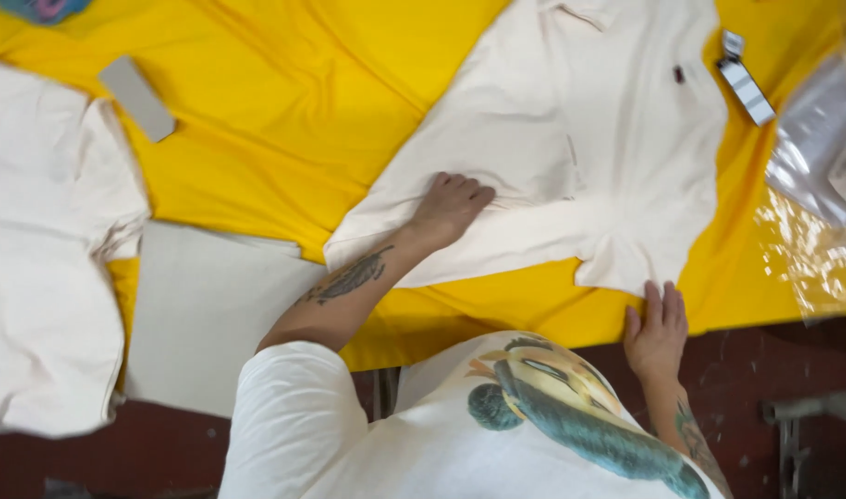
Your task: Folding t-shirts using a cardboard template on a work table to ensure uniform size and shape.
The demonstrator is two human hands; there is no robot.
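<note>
A cream short-sleeved shirt [589,139] lies spread flat on the yellow cloth [284,111] that covers the table. My left hand [451,208] rests palm down on the shirt's near left part, fingers slightly curled and pressing the fabric. My right hand [657,328] lies at the table's front edge with its fingers stretched out, the fingertips touching the shirt's nearest fold. Neither hand grips anything. A small dark label [679,74] shows on the shirt's chest.
A pile of cream garments [44,259] lies at the left, with a pale flat board [210,314] beside it. A grey card [136,97] sits at the far left, a hang tag [745,79] and clear plastic bags [816,157] at the right. A dark red floor [793,370] lies below.
</note>
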